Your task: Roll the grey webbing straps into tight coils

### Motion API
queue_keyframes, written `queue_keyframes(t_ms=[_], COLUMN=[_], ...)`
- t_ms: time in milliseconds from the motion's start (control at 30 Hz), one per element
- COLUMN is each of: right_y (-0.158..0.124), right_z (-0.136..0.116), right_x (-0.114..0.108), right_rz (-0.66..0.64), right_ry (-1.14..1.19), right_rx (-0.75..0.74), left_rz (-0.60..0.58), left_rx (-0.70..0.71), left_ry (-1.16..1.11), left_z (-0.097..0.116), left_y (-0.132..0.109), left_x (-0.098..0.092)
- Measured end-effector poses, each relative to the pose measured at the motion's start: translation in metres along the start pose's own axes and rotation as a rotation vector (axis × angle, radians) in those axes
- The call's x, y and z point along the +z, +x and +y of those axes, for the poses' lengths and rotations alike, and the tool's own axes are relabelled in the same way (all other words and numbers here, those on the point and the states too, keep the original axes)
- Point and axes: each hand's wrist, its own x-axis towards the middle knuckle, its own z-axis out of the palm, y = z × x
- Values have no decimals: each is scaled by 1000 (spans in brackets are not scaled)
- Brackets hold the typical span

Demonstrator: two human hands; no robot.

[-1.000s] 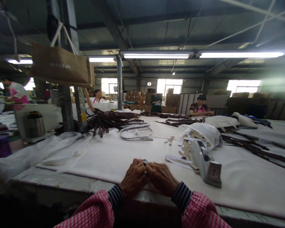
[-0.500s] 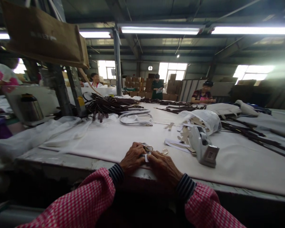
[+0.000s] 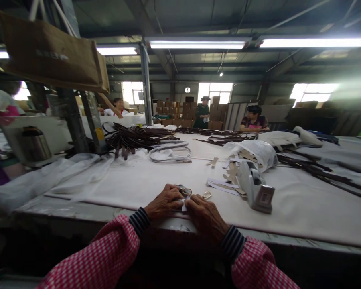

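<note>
My left hand (image 3: 166, 203) and my right hand (image 3: 205, 212) are close together at the front edge of the white-covered table (image 3: 132, 176). Both have their fingers closed at a small white piece (image 3: 184, 206) between them. A metal ring-like fitting (image 3: 185, 192) shows just beyond the fingertips, and a second pale metal fitting (image 3: 207, 195) lies or sticks out beyond my right hand's fingers. What the fittings are joined to is hidden by the hands.
A tape dispenser (image 3: 263, 197) stands to the right, beside paper strips (image 3: 225, 186) and a plastic bag (image 3: 266, 154). Dark straps (image 3: 132, 136) pile at the back left, near a grey looped cord (image 3: 170, 154). A brown bag (image 3: 52, 56) hangs upper left. Several people are beyond.
The camera view has shifted slightly. Both hands stay closed around the small white piece at the table edge. The standing person in the background has turned and raised their head.
</note>
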Motion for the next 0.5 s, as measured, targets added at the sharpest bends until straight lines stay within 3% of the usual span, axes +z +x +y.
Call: queue_keyframes(t_ms=[500], right_y=[-1], right_z=[-1], right_x=[0], right_rz=[28], right_ry=[70], right_rx=[13], left_rz=[104], left_rx=[-16], left_ry=[68], left_z=[2], left_y=[-1], left_x=[7])
